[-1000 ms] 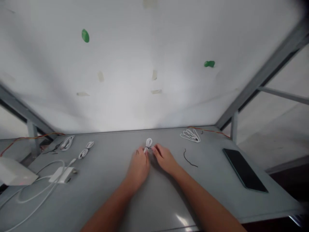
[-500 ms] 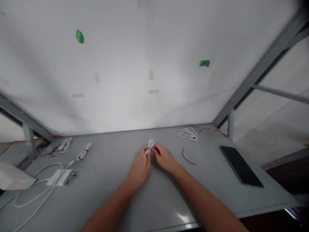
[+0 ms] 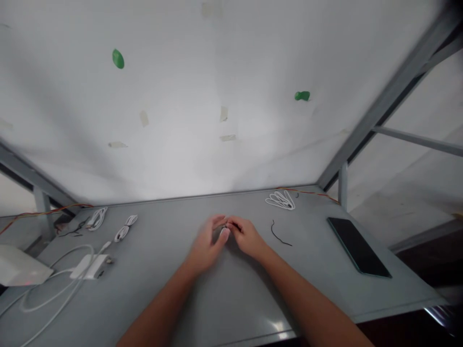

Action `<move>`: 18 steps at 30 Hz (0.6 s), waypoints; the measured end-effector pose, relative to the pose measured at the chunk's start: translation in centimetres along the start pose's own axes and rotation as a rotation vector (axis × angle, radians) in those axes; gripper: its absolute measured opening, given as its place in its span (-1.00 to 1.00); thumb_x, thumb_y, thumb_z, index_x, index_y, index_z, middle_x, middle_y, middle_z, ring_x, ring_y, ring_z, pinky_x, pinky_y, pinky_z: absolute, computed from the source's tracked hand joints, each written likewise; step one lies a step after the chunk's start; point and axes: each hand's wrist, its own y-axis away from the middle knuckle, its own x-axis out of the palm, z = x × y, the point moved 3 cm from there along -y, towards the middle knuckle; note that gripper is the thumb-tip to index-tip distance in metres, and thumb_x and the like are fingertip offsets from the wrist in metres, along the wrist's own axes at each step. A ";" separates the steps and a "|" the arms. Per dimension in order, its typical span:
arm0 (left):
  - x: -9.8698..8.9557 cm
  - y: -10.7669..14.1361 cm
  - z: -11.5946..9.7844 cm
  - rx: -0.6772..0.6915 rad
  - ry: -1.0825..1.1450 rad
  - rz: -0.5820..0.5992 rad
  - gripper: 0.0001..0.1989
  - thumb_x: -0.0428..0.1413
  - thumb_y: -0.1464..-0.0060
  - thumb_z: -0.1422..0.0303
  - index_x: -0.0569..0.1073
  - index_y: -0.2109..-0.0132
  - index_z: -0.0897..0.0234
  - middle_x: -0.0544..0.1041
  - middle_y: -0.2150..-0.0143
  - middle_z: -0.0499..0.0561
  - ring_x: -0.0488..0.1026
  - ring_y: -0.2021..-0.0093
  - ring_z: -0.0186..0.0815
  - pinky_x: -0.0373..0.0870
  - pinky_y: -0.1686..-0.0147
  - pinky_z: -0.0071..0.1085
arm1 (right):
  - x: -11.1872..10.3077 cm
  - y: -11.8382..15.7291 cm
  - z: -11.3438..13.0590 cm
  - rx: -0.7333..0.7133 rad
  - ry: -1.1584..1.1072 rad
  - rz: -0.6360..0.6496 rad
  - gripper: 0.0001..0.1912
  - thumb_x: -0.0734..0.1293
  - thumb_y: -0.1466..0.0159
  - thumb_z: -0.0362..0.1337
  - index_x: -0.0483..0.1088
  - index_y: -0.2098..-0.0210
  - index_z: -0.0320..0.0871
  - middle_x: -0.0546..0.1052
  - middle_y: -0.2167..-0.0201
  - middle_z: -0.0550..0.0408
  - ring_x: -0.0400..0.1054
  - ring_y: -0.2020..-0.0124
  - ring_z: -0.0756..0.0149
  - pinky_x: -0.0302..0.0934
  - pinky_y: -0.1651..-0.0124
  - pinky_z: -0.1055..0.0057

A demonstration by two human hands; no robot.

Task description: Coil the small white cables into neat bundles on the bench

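Observation:
A small coiled white cable point(image 3: 223, 228) is between my two hands above the grey table, mostly hidden by the fingers. My left hand point(image 3: 207, 245) curls around it from the left, with its thumb in front and its fingers behind, slightly blurred. From the right, my right hand point(image 3: 246, 237) pinches at the black twist tie point(image 3: 224, 226) around the coil. Only a dark bit of that tie shows between the fingertips. Another black twist tie point(image 3: 280, 235) lies loose on the table, right of my right hand.
A loosely looped white cable point(image 3: 282, 200) lies at the back right, near a dark tablet point(image 3: 358, 246). To the left are a tied white cable point(image 3: 126, 228), another coil point(image 3: 97, 219), a white power adapter point(image 3: 87, 266) with its cord, and a white box point(image 3: 21, 267).
My left hand's fingers have lifted and spread over the coil, which was in plain sight and is now mostly covered. My right hand stays at the tie. The view has shifted slightly.

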 end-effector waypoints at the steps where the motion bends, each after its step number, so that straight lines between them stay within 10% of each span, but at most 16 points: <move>1: 0.4 0.2 0.0 0.014 -0.060 0.070 -0.47 0.24 -0.24 0.00 0.41 -0.22 0.16 0.56 -0.24 0.20 0.47 -0.28 -0.02 0.31 -0.31 -0.07 | 0.0 0.0 0.1 0.010 -0.005 -0.001 -0.75 0.20 -0.42 -0.20 0.40 0.35 -0.10 0.51 0.43 0.14 0.31 0.38 0.28 0.13 0.28 0.40; 9: 1.3 0.1 2.1 -0.487 0.494 -0.015 -0.35 0.08 -0.29 -0.12 0.30 -0.26 0.28 0.55 0.47 -0.06 0.50 0.54 -0.24 0.40 0.50 -0.36 | 0.1 0.6 0.8 -0.040 0.243 -0.017 -0.77 0.20 -0.39 -0.32 0.42 0.36 -0.07 0.54 0.42 0.07 0.32 0.39 0.25 0.12 0.25 0.37; 13: -0.5 -0.1 0.6 -0.293 0.582 -0.176 -0.36 0.17 -0.29 0.00 0.28 -0.33 0.26 0.69 0.12 0.17 0.65 0.06 -0.10 0.54 0.06 -0.20 | 0.1 0.7 0.8 -0.031 0.257 -0.026 -0.79 0.21 -0.37 -0.33 0.34 0.41 -0.07 0.47 0.46 0.10 0.25 0.42 0.27 0.06 0.29 0.38; 18: -0.2 0.4 -0.9 0.145 -0.256 0.073 -0.25 0.25 -0.21 -0.04 0.28 -0.39 0.19 0.46 -0.36 0.30 0.24 -0.47 0.06 -0.11 -0.49 0.19 | 0.2 0.5 0.7 0.032 -0.061 0.044 -0.80 0.21 -0.40 -0.22 0.33 0.37 -0.08 0.41 0.47 0.18 0.22 0.43 0.31 0.09 0.30 0.40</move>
